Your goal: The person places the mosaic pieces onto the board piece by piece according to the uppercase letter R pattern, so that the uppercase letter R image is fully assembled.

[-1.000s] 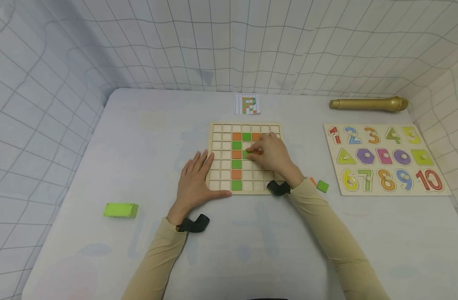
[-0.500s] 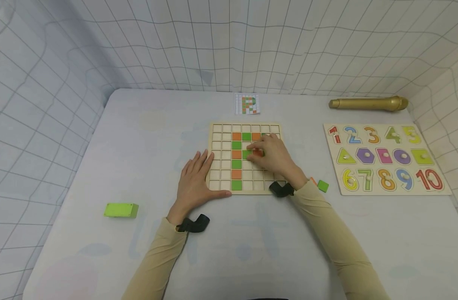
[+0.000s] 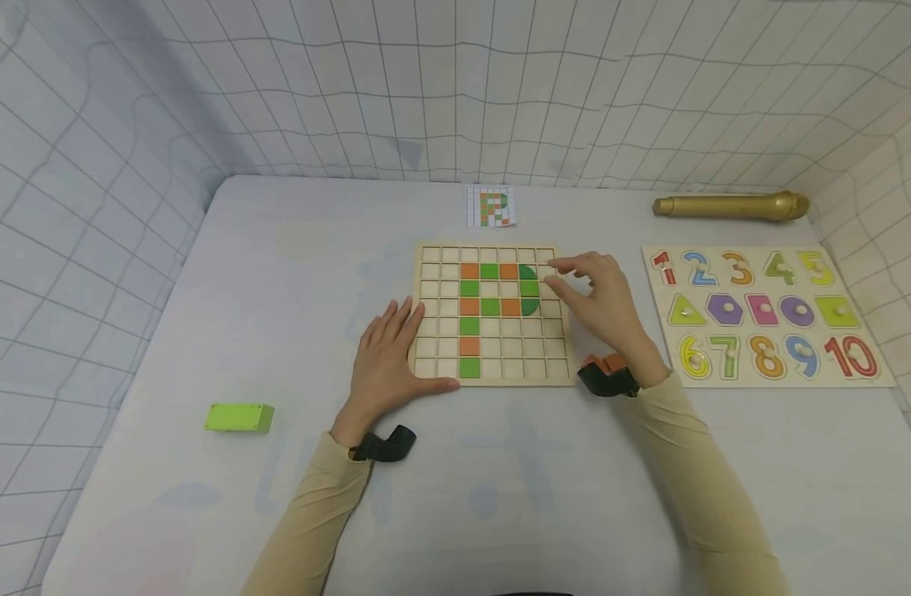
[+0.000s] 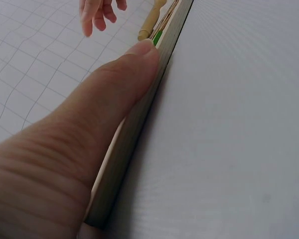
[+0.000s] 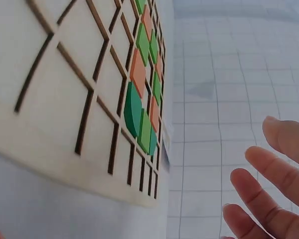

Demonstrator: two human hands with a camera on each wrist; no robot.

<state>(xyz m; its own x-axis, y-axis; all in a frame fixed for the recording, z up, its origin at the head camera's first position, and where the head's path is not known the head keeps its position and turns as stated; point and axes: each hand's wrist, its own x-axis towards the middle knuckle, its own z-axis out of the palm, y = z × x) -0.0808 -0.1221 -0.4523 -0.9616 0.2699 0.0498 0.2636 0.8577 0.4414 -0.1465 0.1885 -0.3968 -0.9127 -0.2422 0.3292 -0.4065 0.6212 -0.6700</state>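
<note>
A wooden grid board point(image 3: 513, 349) lies in the middle of the table in the head view. Orange tiles point(image 3: 469, 346) and green tiles point(image 3: 469, 367) fill a column on it and form a loop to the right. Dark green rounded tiles point(image 3: 529, 307) make the loop's right corners. My left hand point(image 3: 384, 364) rests along the board's left side, fingers spread. Its thumb point(image 4: 109, 89) lies on the front edge in the left wrist view. By the board's right edge, my right hand point(image 3: 600, 302) holds nothing, thumb and forefinger apart.
Orange pieces point(image 3: 612, 362) show beside the right wrist. A number and shape puzzle point(image 3: 672, 364) lies to the right, with a gold microphone-shaped object point(image 3: 724, 206) behind it. A small pattern card point(image 3: 474, 217) lies behind the board; a green block point(image 3: 235, 417) sits at left.
My right hand has let go and drawn back to the right, off the tiles, uncovering the loop's right side. The left hand keeps its place on the board.
</note>
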